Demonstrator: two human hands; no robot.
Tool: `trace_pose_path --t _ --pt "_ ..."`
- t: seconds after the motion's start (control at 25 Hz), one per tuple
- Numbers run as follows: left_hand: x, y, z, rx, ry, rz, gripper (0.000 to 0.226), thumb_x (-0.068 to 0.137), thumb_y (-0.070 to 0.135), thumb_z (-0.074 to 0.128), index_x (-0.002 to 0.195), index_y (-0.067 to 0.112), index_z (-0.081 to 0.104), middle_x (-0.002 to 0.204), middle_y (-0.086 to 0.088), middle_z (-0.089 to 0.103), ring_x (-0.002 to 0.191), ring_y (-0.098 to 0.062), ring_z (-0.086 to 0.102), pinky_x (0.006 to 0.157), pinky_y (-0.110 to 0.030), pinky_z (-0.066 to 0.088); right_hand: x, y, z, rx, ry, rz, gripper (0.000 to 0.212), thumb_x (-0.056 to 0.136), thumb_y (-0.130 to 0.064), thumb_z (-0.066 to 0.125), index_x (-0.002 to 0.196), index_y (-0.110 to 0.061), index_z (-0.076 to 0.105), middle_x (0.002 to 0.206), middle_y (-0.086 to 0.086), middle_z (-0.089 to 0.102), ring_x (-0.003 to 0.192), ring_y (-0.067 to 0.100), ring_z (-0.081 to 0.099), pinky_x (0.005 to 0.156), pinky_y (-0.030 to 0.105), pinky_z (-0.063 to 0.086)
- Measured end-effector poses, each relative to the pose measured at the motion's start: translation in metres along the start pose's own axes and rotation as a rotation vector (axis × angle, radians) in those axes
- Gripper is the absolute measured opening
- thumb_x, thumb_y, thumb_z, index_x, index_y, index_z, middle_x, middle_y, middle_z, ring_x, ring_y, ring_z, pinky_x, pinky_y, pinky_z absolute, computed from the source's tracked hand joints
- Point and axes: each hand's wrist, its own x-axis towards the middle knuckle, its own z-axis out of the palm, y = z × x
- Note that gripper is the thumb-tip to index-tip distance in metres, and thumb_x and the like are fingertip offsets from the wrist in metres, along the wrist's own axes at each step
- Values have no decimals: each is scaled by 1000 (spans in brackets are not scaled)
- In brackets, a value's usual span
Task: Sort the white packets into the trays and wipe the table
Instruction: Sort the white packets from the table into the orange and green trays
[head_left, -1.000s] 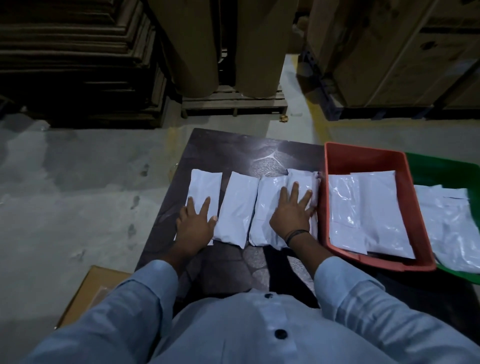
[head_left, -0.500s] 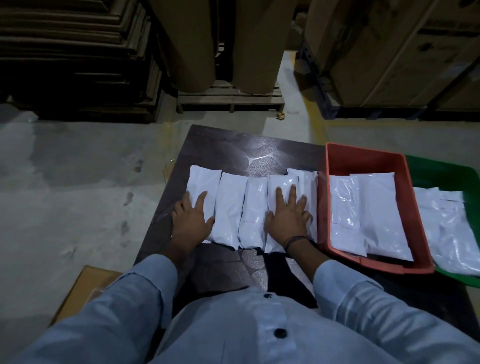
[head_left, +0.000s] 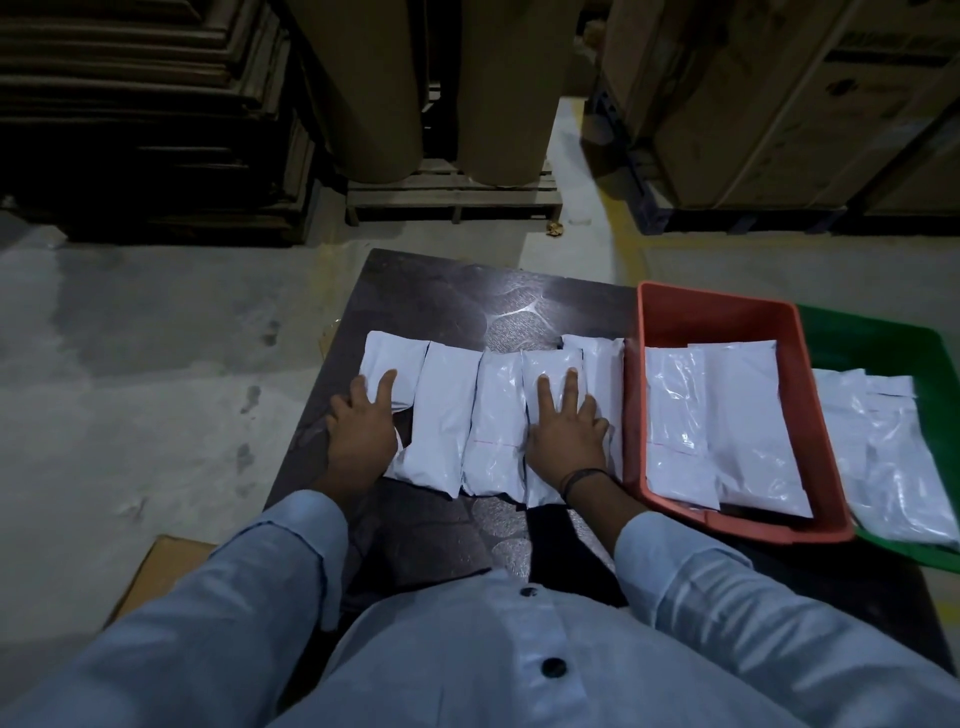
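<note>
White packets (head_left: 447, 415) unlabelled under both flat hands (head_left: 566, 441)

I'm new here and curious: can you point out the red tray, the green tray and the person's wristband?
red tray (head_left: 714, 306): head view, far inner wall.
green tray (head_left: 878, 343): head view, bare far part.
wristband (head_left: 584, 475): head view, dark band on the wrist.

The green tray (head_left: 883, 338) runs off the picture's right edge.
</note>
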Motion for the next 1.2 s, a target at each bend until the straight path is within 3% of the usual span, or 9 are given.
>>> trace_pose_path --t 0.12,0.36,0.44,0.56,0.68,1.0,1.2 --pt "-6 -3 0 -32 10 -51 70 87 6 54 151 30 42 147 -18 43 110 -47 50 87 -56 49 1 2 -1 30 -8 1 85 86 -29 54 157 -28 8 165 17 -6 140 47 24 108 59 28" --pt "-11 2 -8 -151 33 -72 48 84 39 67 125 20 50 136 -18 46 113 -47 50 92 -59 45 -8 2 -2 51 -38 -10 84 88 -28 52 157 -28 5 165 16 -9 142 47 20 111 60 26" --pt "1 5 -11 -176 -36 -80 57 88 44 65 136 21 43 148 -21 36 124 -49 46 101 -58 40 -11 3 -4 57 -56 -20 84 88 -28 51 157 -28 4 165 16 -10 142 47 20 111 60 25" --pt "19 4 -14 -141 -159 -74 78 93 51 59 157 30 20 162 -23 15 136 -52 35 111 -60 33 -15 5 -6 60 -74 -32 84 89 -28 50 157 -28 2 165 15 -11 142 47 19 112 60 25" --pt "21 3 -11 -36 -195 -45 84 94 57 52 161 33 7 166 -23 6 139 -54 31 112 -62 31 -20 7 -6 69 -73 -38 83 89 -26 49 158 -28 2 165 14 -11 143 46 19 113 59 25" --pt "19 0 -16 -19 -137 -71 85 83 46 61 155 28 19 154 -22 27 125 -51 39 106 -58 32 -23 4 -9 94 -59 -21 85 87 -19 50 158 -28 4 165 13 -9 142 44 20 113 58 26" --pt "13 -5 -13 -62 -124 -78 81 87 53 59 154 27 21 149 -23 29 123 -49 40 102 -61 38 -23 2 -12 112 -58 -7 86 86 -18 52 158 -28 4 165 13 -8 142 43 21 113 58 26"
